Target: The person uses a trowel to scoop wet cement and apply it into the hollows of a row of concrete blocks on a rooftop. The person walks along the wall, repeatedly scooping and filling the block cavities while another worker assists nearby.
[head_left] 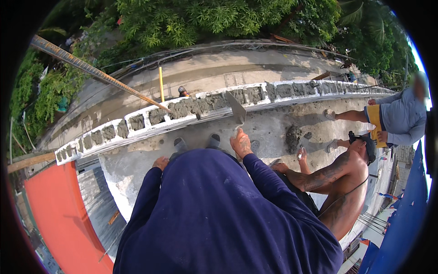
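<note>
My right hand (242, 143) is closed around the handle of a pointed trowel (236, 109). The trowel's blade is raised over the near edge of a block wall (182, 122), its tip by the wall's top. Grey mortar (214, 101) fills the hollow cells along that top. Beside my left knee is my left hand (160, 162), away from the wall; its fingers are mostly hidden, and nothing shows in it.
A rusty steel bar (100, 73) slants down to the wall. On the slab to the right lies a mortar heap (293, 139), near a crouching bare-backed person (344, 182). Another person (401, 118) stands farther right. Beyond the wall, a road (273, 64) runs below.
</note>
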Motion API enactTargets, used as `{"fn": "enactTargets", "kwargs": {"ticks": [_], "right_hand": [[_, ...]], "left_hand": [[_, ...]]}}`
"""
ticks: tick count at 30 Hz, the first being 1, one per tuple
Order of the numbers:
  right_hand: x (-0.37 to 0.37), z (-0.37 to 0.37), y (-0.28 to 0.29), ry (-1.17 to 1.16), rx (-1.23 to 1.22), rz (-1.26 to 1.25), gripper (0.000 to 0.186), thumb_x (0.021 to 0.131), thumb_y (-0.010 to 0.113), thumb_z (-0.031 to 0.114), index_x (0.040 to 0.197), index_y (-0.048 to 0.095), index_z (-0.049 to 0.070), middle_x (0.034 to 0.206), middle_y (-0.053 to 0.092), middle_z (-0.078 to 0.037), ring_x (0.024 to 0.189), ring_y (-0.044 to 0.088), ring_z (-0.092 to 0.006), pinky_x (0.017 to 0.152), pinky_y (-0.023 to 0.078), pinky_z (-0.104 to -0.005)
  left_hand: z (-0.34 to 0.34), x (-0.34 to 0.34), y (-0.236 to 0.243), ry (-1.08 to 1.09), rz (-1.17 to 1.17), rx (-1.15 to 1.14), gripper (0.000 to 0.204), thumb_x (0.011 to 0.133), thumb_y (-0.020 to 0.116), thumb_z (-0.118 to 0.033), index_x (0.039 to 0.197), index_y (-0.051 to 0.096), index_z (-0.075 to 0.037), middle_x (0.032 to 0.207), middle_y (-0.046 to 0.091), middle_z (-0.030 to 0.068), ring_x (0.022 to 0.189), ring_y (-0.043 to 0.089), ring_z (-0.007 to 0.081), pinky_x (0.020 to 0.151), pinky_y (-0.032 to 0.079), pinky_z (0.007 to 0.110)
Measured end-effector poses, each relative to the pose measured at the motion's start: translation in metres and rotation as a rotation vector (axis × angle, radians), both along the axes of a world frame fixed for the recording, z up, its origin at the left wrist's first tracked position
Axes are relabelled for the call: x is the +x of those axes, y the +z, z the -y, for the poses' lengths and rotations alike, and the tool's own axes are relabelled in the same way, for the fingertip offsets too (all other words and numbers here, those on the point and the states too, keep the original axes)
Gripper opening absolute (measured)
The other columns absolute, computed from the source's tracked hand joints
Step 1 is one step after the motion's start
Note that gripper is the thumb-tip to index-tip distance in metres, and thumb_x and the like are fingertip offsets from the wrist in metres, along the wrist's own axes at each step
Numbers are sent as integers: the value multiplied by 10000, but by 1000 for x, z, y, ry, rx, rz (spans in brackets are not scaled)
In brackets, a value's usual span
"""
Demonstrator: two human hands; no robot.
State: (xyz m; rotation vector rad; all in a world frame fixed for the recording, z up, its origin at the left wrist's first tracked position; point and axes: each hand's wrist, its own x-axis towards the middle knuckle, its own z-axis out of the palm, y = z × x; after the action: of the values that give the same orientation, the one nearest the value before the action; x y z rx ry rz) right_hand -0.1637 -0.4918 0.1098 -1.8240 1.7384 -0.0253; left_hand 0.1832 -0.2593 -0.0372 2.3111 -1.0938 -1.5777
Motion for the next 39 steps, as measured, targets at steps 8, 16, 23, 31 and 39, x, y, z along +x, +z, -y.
{"fn": "enactTargets", "kwargs": {"ticks": [8,16,23,31,39], "right_hand": [[18,-9,19,-12,-2,39,405,717,601,193,1042,498,-26,912,604,-257,889,582,-401,779,466,-450],[39,-26,3,-115,-32,91,349,705,602,188,979,528,-15,892,613,-243,877,585,-397,765,469,-450],[55,-46,-2,-207,-57,114,345,695,611,197,952,535,-20,869,613,-245,867,586,-395,761,468,-449],[54,-68,-37,-177,-280,164,491,701,610,247,1055,503,-76,815,607,-261,783,607,-390,719,482,-414],[36,-63,-41,-9,-245,-135,508,698,638,227,1111,494,-31,866,605,-273,835,595,-405,730,481,-437]], "left_hand": [[-5,26,2,-44,-83,-40,343,838,501,-270,1072,572,-28,1050,610,117,968,581,240,837,442,306],[-25,75,-47,-250,-27,-232,330,858,470,-280,1019,585,-16,945,635,114,861,608,245,779,459,311],[-32,127,-85,-25,-191,-95,295,821,493,-232,1010,601,-33,948,633,122,860,611,229,770,459,299],[-13,137,6,-168,69,3,362,755,520,-320,1059,604,-142,1073,603,121,1033,550,261,888,416,324],[-41,112,21,51,181,84,328,796,457,-309,997,601,-93,1047,599,125,993,557,284,851,429,380]]}}
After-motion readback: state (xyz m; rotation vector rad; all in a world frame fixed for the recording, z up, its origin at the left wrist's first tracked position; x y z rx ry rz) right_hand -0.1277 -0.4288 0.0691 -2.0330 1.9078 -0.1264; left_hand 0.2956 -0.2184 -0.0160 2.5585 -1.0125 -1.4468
